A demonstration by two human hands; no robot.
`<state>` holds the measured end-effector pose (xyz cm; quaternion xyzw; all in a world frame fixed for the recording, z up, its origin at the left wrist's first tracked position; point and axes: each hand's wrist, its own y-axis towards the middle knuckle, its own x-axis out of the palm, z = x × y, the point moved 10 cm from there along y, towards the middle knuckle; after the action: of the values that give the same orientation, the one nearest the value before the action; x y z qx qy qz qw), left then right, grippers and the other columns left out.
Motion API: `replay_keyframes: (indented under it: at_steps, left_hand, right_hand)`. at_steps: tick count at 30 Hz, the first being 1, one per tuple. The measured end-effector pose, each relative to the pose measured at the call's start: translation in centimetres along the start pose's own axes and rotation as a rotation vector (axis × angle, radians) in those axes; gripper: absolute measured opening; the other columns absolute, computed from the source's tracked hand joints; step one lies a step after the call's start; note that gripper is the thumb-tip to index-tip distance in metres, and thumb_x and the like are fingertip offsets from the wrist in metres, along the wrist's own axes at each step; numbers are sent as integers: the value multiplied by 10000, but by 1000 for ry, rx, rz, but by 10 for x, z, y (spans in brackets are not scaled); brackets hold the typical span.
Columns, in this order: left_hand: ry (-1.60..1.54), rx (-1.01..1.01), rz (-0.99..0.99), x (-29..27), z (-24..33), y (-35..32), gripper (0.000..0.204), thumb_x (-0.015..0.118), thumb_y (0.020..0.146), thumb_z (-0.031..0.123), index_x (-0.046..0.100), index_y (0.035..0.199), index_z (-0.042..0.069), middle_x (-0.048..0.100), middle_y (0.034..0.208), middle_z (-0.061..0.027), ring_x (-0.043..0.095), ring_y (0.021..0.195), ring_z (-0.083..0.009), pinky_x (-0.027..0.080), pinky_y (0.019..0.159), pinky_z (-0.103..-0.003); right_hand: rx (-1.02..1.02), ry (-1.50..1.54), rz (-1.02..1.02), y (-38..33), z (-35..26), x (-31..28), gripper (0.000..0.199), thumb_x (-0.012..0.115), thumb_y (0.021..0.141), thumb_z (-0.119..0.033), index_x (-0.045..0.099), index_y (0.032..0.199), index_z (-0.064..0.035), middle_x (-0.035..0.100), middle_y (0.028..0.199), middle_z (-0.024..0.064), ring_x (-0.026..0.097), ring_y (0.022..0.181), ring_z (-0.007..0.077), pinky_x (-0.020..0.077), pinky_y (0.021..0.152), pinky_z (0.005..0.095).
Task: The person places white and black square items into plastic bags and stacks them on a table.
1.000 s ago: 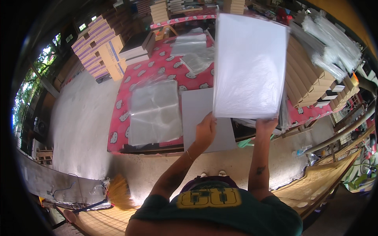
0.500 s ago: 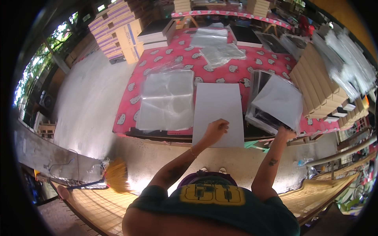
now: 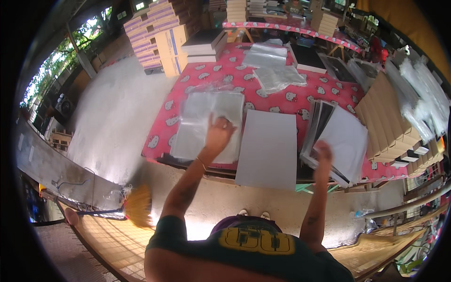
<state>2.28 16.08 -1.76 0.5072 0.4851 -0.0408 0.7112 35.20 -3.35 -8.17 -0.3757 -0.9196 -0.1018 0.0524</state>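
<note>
My left hand (image 3: 220,135) is over a pile of clear plastic sleeves (image 3: 192,110) at the left front of the table, one finger stretched forward and the others loosely bent; nothing shows in it. A white sheet or stack of paper (image 3: 268,148) lies in the middle, its near end jutting past the table's front edge. To the right, my right hand (image 3: 323,152) is over the near side of a fanned pile of plastic-wrapped white and black sheets (image 3: 347,141). Motion smears its fingers, so its grip does not show.
The table wears a pink patterned cloth (image 3: 202,73). More clear sleeves (image 3: 279,77) and black-topped stacks (image 3: 305,56) lie farther back. Brown cartons (image 3: 383,113) and bundled plastic (image 3: 423,98) crowd the right side. Boxes (image 3: 162,37) stand at far left, a broom (image 3: 137,207) near left.
My left hand has moved left from the white paper onto the clear sleeves. My right hand has moved left and farther along the pile's near side. The whole view has shifted slightly.
</note>
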Motion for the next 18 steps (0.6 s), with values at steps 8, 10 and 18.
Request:
replay_keyframes:
  at_steps: [8, 10, 18]
  left_hand:
    - [-881, -166, -145, -37, 130, 4, 175, 609, 869, 142, 555, 997, 36, 600, 804, -59, 614, 632, -184, 490, 469, -337]
    - [-1317, -589, -121, -10, 101, -26, 202, 590, 887, 81, 577, 1079, 20, 609, 804, -25, 589, 642, -100, 475, 479, -308]
    - [-735, -369, 68, -37, 79, -18, 64, 596, 865, 82, 597, 870, 18, 596, 729, -133, 573, 667, -294, 444, 561, -379]
  right_hand:
    - [355, 464, -432, -81, 31, 157, 267, 532, 948, -253, 601, 1068, -24, 617, 997, 37, 561, 967, 123, 442, 860, 295]
    - [338, 494, -462, -87, 19, 159, 254, 538, 940, -206, 592, 1099, -16, 615, 1073, 65, 568, 1002, 131, 444, 886, 307]
    - [158, 342, -277, -90, -3, 123, 107, 627, 852, -23, 620, 957, -43, 654, 961, 57, 620, 862, 128, 477, 863, 310]
